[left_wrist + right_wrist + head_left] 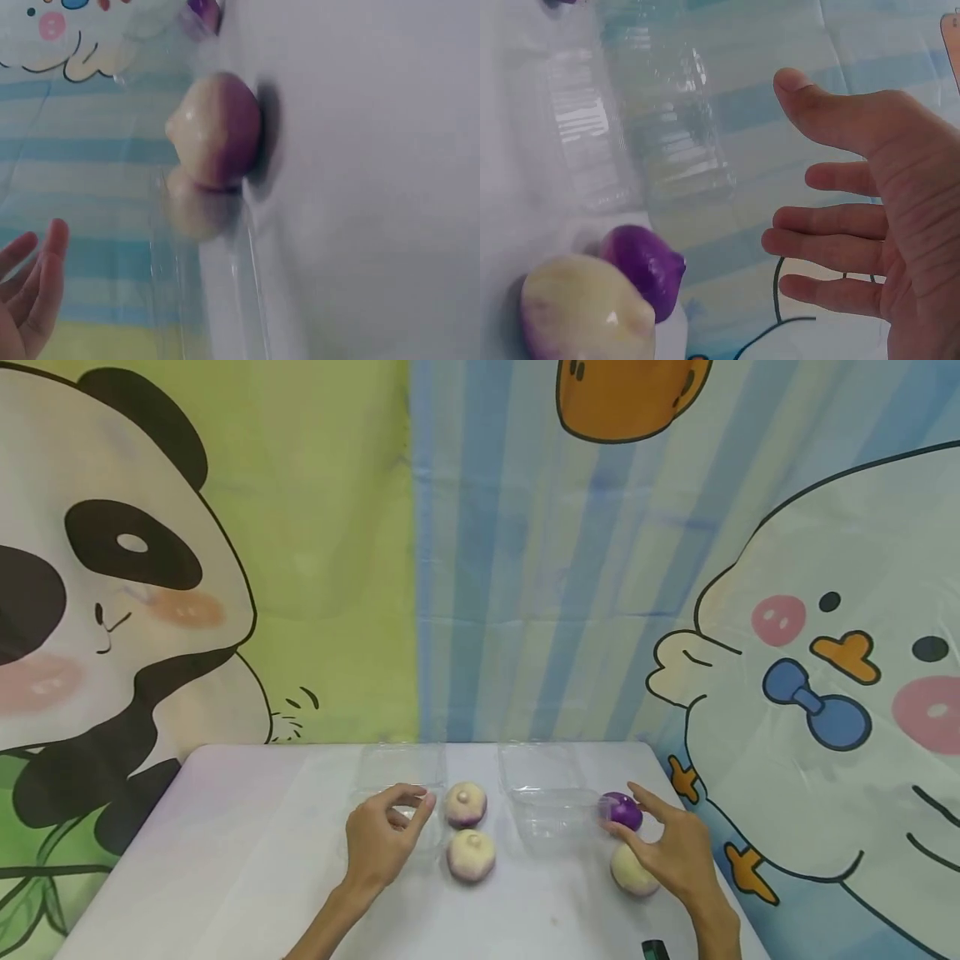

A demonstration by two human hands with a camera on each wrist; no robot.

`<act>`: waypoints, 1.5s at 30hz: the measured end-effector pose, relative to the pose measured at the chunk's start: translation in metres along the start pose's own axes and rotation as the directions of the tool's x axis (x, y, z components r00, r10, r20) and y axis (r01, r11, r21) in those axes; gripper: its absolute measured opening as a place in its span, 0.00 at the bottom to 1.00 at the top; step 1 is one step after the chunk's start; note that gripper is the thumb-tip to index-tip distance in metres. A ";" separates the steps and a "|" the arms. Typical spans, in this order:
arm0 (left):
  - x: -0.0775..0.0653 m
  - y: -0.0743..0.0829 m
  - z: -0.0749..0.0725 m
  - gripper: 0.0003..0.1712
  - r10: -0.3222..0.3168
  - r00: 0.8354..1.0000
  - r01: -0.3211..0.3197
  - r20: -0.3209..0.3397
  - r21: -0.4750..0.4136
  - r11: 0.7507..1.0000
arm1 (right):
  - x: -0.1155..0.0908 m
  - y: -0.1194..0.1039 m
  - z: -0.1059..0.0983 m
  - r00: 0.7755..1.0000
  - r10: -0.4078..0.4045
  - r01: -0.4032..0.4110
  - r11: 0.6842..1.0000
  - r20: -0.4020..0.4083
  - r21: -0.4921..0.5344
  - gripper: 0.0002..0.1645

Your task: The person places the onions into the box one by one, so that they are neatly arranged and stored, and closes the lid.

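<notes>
My left hand (382, 839) hovers over the left clear plastic box (401, 767), its fingers loosely bent and nothing between them. Just right of it, two white-and-purple turnips (471, 856) sit one behind the other; the left wrist view shows the nearer turnip (217, 131) larger. On the right, my right hand (678, 847) is held above the table with thumb and fingers spread apart, holding nothing. In the head view its fingertips frame a glossy purple onion (624, 811). A third turnip (585, 311) lies beside this onion (646, 270), partly covered by the hand in the head view.
A second clear plastic box (555, 818) stands with its lid raised, left of the purple onion. At the front right edge of view lies a dark green-and-black object (655, 950). A cartoon curtain (487, 568) hangs behind the white table (247, 843).
</notes>
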State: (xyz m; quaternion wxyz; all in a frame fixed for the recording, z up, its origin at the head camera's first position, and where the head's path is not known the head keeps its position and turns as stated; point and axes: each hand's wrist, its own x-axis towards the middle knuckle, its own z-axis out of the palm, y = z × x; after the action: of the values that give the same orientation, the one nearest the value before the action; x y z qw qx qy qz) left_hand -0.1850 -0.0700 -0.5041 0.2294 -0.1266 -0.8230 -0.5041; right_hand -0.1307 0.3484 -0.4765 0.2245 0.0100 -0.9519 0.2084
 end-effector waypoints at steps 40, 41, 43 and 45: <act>0.004 0.058 0.133 0.21 -0.429 0.841 0.533 0.330 -0.369 0.761 | -0.061 0.064 0.029 0.959 0.258 -0.274 0.949 0.114 0.155 0.57; 0.004 0.058 0.135 0.21 -0.434 0.842 0.532 0.319 -0.366 0.763 | -0.062 0.065 0.029 0.959 0.260 -0.275 0.949 0.112 0.154 0.57; 0.004 0.057 0.138 0.21 -0.448 0.843 0.535 0.299 -0.363 0.763 | -0.062 0.066 0.031 0.961 0.254 -0.269 0.951 0.110 0.156 0.58; 0.002 0.057 0.140 0.21 -0.456 0.841 0.537 0.290 -0.358 0.764 | -0.063 0.067 0.031 0.964 0.246 -0.259 0.954 0.102 0.153 0.58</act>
State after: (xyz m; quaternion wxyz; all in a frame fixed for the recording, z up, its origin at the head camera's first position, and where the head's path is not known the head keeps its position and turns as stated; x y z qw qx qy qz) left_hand -0.1972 0.0806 -0.5134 -0.0239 0.0033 -0.7143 -0.6994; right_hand -0.0949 0.3919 -0.5552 0.1554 -0.0847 -0.9331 0.3130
